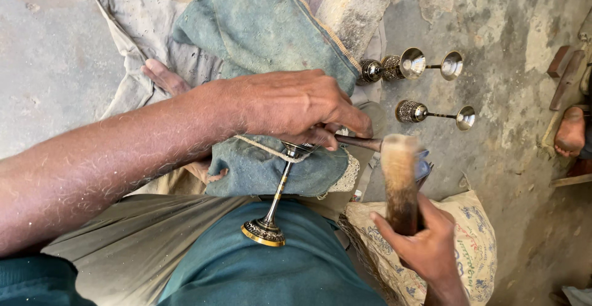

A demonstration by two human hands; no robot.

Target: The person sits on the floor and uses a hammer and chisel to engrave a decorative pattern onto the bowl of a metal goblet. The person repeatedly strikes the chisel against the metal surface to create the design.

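Setting: While the person is sitting low on a concrete floor (55, 59), the head camera is looking down over the lap, where worn blue-green cloth (259, 28) is lying across the legs.
Bare foot: it is showing at the cloth's left edge (161, 76), resting on pale fabric.
Left hand: the left hand (296, 105) is reaching in from the left and pressing down over the top of a brass goblet (277, 198), fingers curled together and clamped on a dark rod-shaped punch (357, 142) that is pointing right.
Goblet: it is lying tilted on the lap, its engraved round base (264, 232) facing the camera and its slim stem running up to a bowl that is sitting mostly hidden under the left hand, against the cloth.
Right hand: the right hand (425, 244) is gripping the handle of a wooden mallet (399, 170), fingers closed tight around it; the pale mallet head is blurring just beside the punch's end.
Sack: a printed cloth sack (478, 244) is lying under the right hand.
Finished pieces: two more goblets are lying on their sides on the floor, one farther (410, 64), one nearer (431, 113).
Far right: another person's bare foot (570, 132) is resting beside wooden blocks (564, 74).
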